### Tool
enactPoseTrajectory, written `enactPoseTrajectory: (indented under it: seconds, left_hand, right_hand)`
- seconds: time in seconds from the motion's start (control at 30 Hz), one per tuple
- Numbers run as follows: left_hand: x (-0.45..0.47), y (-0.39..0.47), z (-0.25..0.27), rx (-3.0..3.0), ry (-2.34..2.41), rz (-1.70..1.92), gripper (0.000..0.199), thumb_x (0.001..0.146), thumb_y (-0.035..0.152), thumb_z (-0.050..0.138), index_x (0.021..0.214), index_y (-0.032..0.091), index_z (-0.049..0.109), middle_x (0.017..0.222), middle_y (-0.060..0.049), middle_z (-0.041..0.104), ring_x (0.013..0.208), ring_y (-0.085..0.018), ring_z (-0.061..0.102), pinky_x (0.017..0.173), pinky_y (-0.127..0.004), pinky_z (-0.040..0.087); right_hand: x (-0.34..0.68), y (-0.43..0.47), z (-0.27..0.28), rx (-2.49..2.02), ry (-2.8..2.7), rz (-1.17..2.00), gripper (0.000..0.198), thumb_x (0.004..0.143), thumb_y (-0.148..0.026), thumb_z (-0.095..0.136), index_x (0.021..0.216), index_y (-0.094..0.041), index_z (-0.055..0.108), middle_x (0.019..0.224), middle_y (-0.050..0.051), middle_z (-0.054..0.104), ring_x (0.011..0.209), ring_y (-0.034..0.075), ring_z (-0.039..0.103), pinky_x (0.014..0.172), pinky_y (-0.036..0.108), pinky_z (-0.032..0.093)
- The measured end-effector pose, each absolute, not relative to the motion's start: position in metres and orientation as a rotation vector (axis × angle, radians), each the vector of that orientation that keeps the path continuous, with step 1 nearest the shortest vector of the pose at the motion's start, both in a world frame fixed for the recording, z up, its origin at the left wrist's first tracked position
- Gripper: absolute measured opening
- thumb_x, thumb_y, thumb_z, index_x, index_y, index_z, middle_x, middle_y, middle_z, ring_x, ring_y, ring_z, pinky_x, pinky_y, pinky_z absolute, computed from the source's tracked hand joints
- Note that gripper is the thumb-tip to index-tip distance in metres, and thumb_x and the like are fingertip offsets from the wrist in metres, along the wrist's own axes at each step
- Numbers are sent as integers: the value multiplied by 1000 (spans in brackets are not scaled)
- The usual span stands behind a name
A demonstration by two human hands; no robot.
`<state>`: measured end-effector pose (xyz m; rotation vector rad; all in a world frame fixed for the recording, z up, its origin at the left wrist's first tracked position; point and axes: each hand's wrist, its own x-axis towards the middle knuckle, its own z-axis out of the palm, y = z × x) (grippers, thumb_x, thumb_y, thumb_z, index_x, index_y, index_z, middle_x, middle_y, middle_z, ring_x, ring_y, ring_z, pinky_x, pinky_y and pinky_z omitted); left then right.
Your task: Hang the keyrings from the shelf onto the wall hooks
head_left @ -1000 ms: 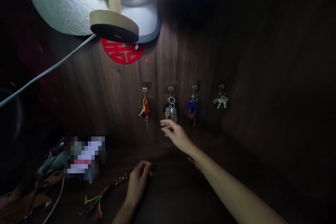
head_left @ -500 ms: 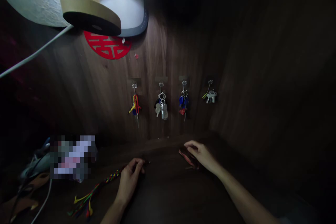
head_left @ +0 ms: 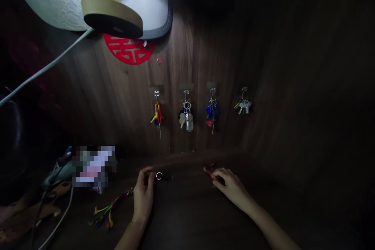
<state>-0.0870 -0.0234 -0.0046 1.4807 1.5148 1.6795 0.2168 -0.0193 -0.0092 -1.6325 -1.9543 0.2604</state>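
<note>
My left hand (head_left: 144,197) is closed, its fingers curled over a braided multicoloured cord (head_left: 109,211) on the dark wooden surface. The cord's loose red, yellow, green and blue ends spread out to the lower left. Just right of my fingertips shows a metal key ring (head_left: 159,175) with a small dark piece beside it, too dim to name. My right hand (head_left: 230,183) pinches a reddish strap-like thing (head_left: 208,171) between thumb and forefinger; part of it is hidden under the fingers.
Several bunches of keys hang from wall hooks: one with red and yellow cord (head_left: 158,115), then silver keys (head_left: 188,121), blue-topped keys (head_left: 211,111) and small keys (head_left: 244,106). A lamp base (head_left: 113,15) and cap (head_left: 150,15) are above. Cables and a blurred package (head_left: 93,168) lie left.
My left hand has shifted back along the cord, uncovering the key ring. My right hand has lowered onto the reddish strap and closed on it. The view has shifted slightly.
</note>
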Motion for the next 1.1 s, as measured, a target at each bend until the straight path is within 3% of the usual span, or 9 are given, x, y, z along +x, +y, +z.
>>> enactPoseTrajectory:
  seconds: [0.17, 0.3, 0.57, 0.73, 0.9, 1.1]
  left_hand:
    - [-98, -21, -8, 1727, 1645, 1607, 24, 84, 32, 45, 100, 21, 58, 93, -6, 69, 87, -23, 65, 78, -37, 49]
    - [-104, -19, -10, 1966, 1814, 1472, 28, 82, 20, 41, 99, 22, 63, 96, -6, 70, 91, -27, 62, 84, -46, 45]
    - [-92, -28, -4, 2239, 1474, 1255, 28, 85, 24, 46, 109, 26, 61, 105, -5, 67, 101, -24, 59, 90, -42, 45]
    - [-88, -33, -1, 2228, 1355, 1154, 35, 84, 25, 52, 118, 28, 56, 113, -5, 65, 107, -24, 56, 96, -41, 41]
    - [-89, -33, 0, 2098, 1337, 1119, 23, 87, 35, 48, 99, 25, 65, 100, -5, 69, 96, -23, 60, 90, -37, 43]
    - [-89, -33, 4, 1891, 1276, 1300, 19, 85, 35, 49, 87, 23, 64, 87, -3, 69, 87, -20, 62, 83, -31, 45]
  right_hand:
    - [198, -18, -9, -1565, -2016, 316, 8, 77, -24, 54, 79, -25, 62, 99, 2, 64, 94, 20, 57, 84, 35, 41]
    - [176, -18, -1, -1522, -2080, 416, 11, 79, -22, 51, 79, -25, 61, 95, 2, 64, 95, 21, 56, 86, 36, 39]
    - [130, -18, 13, -1270, -2034, 657, 9, 81, -24, 51, 79, -22, 60, 90, 2, 62, 85, 18, 56, 77, 29, 42]
    - [105, -21, 23, -1113, -1899, 1042, 18, 85, -35, 49, 80, -21, 58, 81, -1, 64, 77, 16, 58, 70, 27, 43]
    - [90, -20, 17, -953, -1666, 1355, 29, 83, -50, 50, 83, -20, 51, 69, -3, 58, 63, 13, 57, 60, 25, 45]
    - [92, -17, 7, -1024, -1679, 1319, 32, 79, -52, 55, 92, -22, 51, 62, -7, 48, 48, 10, 49, 47, 22, 40]
